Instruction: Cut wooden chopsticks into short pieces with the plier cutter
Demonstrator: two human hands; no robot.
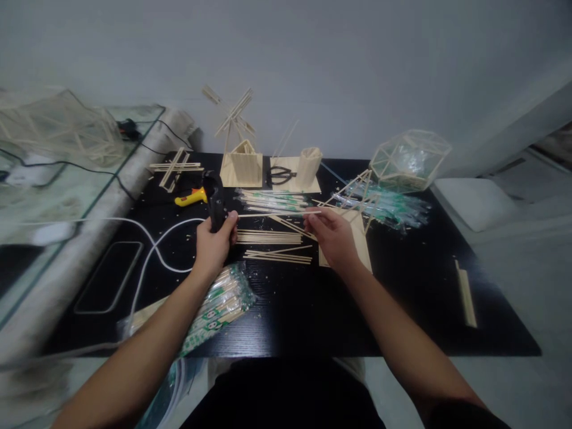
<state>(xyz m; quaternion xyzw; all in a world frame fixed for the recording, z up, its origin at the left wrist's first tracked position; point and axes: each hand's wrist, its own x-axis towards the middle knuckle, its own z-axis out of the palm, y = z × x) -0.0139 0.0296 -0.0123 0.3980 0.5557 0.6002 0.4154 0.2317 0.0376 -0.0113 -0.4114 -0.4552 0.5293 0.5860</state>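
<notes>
My left hand (213, 243) is closed around a black hand tool (216, 199) that stands up from the fist. A yellow part (192, 198) shows just left of it; whether it belongs to the tool I cannot tell. My right hand (331, 237) pinches a thin wooden stick (272, 214) near its right end. The stick lies level, its left end at my left thumb; whether the thumb grips it is unclear. Below it are a row of sticks (269, 238) and a few looser ones (279, 257). A wooden board (360, 241) with a stick frame lies beside my right hand.
Behind stand a windmill-like stick model (247, 169), a wooden cylinder (309, 167) and black-handled scissors (281, 174). A polyhedron frame (411, 159) sits at the back right. Plastic-wrapped chopsticks (223, 301) lie near my left forearm. A white cord (147, 229) loops across the left of the black table (295, 316).
</notes>
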